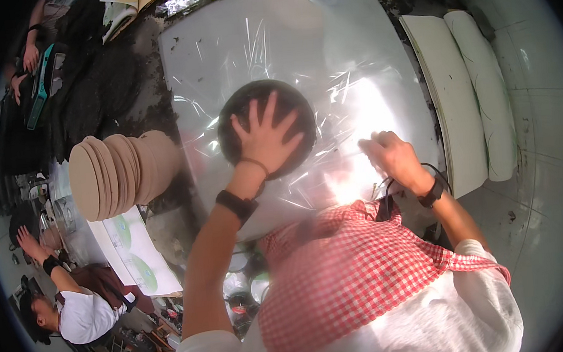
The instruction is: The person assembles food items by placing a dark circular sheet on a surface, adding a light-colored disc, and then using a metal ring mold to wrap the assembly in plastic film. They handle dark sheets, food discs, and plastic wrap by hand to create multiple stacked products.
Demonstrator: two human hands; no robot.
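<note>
My left hand [266,137] lies flat on a dark round disc [236,150], its fingers spread wide. The disc sits on a table covered with shiny clear plastic film [212,55], which shows creases and bright glare. Whether the disc is over or under the film, I cannot tell. To the right of the disc, my right hand [391,157] is closed above the film, thumb and fingers drawn together. Anything between those fingers is too small or too washed out by glare to make out.
At left stands a stack of round brown cardboard discs [119,175], near a white printed sheet [132,250]. Rolled cream sheeting [480,94] lies along the right edge. One person [86,304] works at lower left; another person's hand [31,58] is near a teal-edged tool [38,96].
</note>
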